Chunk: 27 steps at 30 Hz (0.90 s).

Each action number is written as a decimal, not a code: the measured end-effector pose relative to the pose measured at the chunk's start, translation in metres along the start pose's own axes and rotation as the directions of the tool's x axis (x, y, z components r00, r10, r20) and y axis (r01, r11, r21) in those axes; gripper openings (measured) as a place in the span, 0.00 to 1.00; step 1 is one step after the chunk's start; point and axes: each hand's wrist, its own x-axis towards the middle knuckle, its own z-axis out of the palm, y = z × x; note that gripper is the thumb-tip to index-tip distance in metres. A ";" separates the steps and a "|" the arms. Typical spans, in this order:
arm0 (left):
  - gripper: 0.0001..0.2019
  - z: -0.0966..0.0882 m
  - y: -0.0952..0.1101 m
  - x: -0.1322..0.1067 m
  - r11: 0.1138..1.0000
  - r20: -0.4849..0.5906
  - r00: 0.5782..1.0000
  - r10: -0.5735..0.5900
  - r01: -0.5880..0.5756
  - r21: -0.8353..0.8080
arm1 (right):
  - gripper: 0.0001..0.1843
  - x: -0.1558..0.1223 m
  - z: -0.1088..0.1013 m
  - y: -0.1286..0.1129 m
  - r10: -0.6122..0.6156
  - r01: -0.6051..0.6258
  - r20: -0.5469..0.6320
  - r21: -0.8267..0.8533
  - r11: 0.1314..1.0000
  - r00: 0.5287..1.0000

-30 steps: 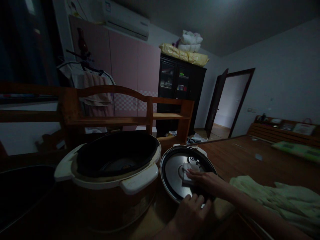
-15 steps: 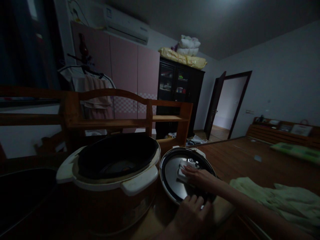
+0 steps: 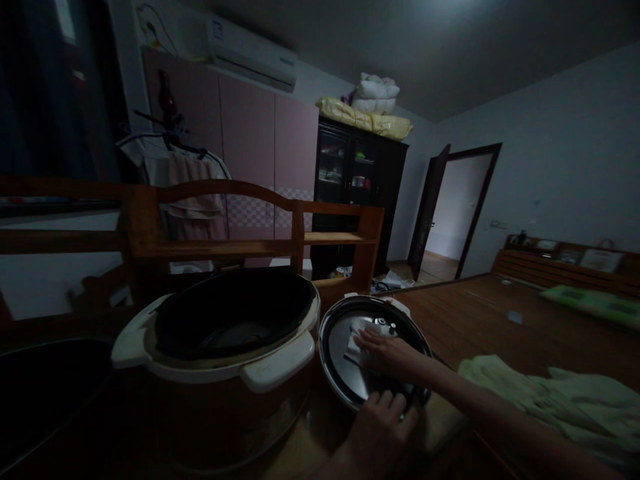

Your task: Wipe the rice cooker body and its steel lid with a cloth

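An electric pressure cooker with white side handles stands with its top off, its inside dark. To its right lies the round metal lid, inner face up, with a dark sealing ring and small valve parts. My right hand presses a folded white cloth onto the lid's metal face, fingers stretched over it. Closed on the lid's near rim are the curled fingers of my left hand. The far side of the lid rests beside the cooker.
A dark round pot stands at lower left. Behind the cooker runs a wooden rail with shelves. Pale green fabric lies at right, near my right forearm. A pink wardrobe and a dark cabinet stand farther back.
My right hand and the cloth have slid slightly left across the lid. My left hand stays on the rim.
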 end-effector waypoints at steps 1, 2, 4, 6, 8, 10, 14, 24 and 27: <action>0.11 0.000 0.000 0.000 1.000 -0.008 1.000 -0.004 0.004 0.001 | 0.34 0.001 0.001 0.000 -0.005 0.005 0.004 -0.004 1.000 1.000; 0.11 0.000 0.000 0.000 1.000 -0.013 1.000 -0.007 0.007 0.003 | 0.35 0.002 0.002 0.001 -0.012 0.012 0.007 -0.008 1.000 1.000; 0.10 0.001 0.000 -0.001 1.000 -0.016 1.000 -0.011 0.011 0.008 | 0.35 0.005 0.003 0.001 -0.028 0.028 0.008 -0.015 0.999 1.000; 0.11 0.002 0.000 -0.002 1.000 -0.010 1.000 -0.003 0.003 0.010 | 0.35 0.009 0.004 0.000 -0.047 0.047 0.004 -0.021 0.999 0.999; 0.11 0.002 0.000 -0.002 1.000 0.005 1.000 0.003 -0.003 0.011 | 0.34 0.013 0.006 -0.002 -0.068 0.068 -0.002 -0.028 0.997 0.998; 0.11 0.002 0.000 -0.002 1.000 0.020 1.000 0.005 -0.005 0.015 | 0.33 0.018 0.007 -0.005 -0.092 0.092 -0.011 -0.034 0.995 0.996; 0.07 0.002 0.000 -0.001 1.000 0.031 1.000 -0.001 0.000 0.018 | 0.32 0.026 0.009 -0.009 -0.131 0.130 -0.024 -0.047 0.990 0.991; 0.10 0.004 -0.002 -0.001 1.000 -0.024 1.000 -0.011 0.011 0.001 | 0.33 0.047 0.012 -0.013 -0.076 0.068 -0.070 -0.103 0.992 0.995; 0.09 0.004 -0.003 -0.001 1.000 -0.021 1.000 0.007 -0.007 0.010 | 0.30 0.052 0.014 -0.021 -0.074 0.063 -0.082 -0.130 0.990 0.994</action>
